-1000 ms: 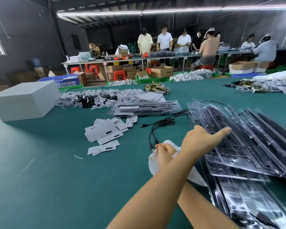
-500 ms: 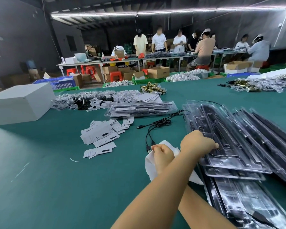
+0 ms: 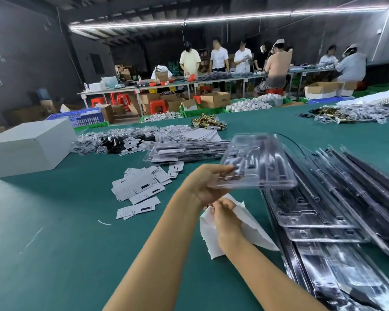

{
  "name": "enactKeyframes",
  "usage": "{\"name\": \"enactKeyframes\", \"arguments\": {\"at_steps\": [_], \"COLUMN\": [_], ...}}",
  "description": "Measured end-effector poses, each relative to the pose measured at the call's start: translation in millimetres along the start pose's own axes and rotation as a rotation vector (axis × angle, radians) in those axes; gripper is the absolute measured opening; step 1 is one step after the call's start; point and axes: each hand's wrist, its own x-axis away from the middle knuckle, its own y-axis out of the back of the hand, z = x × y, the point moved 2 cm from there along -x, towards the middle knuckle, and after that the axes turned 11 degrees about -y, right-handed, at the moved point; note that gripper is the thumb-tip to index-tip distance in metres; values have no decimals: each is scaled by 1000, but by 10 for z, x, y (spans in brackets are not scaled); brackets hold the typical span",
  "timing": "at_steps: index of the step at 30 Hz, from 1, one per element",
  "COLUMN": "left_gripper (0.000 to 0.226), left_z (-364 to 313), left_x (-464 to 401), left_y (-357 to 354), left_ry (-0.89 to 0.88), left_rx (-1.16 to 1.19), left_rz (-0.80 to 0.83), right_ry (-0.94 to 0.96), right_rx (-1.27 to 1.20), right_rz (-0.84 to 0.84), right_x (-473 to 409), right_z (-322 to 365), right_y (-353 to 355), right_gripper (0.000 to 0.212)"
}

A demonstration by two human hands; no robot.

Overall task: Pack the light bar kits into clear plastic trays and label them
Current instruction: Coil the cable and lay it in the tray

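Above green table (image 3: 54, 254), left hand (image 3: 203, 185) grips clear tray (image 3: 256, 167); right hand (image 3: 226, 217) pinches white paper (image 3: 254, 232).

Two bare forearms extend forward from the lower edge, the left crossing above the right. The left hand (image 3: 202, 182) pinches a raised clear moulded plastic tray (image 3: 256, 162); the right hand (image 3: 225, 217), fingers curled, grips a white folded paper sheet (image 3: 249, 230).

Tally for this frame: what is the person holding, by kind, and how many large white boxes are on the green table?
clear plastic tray, held by the left hand: 1
white paper sheet, held by the right hand: 1
white box: 1
Total: 3
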Motion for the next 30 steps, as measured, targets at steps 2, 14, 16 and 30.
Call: {"name": "enactKeyframes", "arguments": {"at_steps": [2, 14, 16, 30], "left_gripper": [21, 21, 20, 39], "left_z": [-126, -592, -504, 506], "left_x": [149, 884, 927, 835], "left_y": [141, 713, 788, 1067], "left_ry": [-52, -357, -356, -440], "left_rx": [47, 55, 82, 120], "left_rz": [-28, -147, -178, -538], "right_ry": [5, -20, -13, 150], "right_rx": [-35, 49, 98, 220], "right_rz": [-25, -49, -37, 264], "right_x": [-9, 2, 27, 319], "right_z": [6, 29, 42, 152], "right_y": [11, 40, 45, 33], "right_gripper": [17, 15, 15, 70]}}
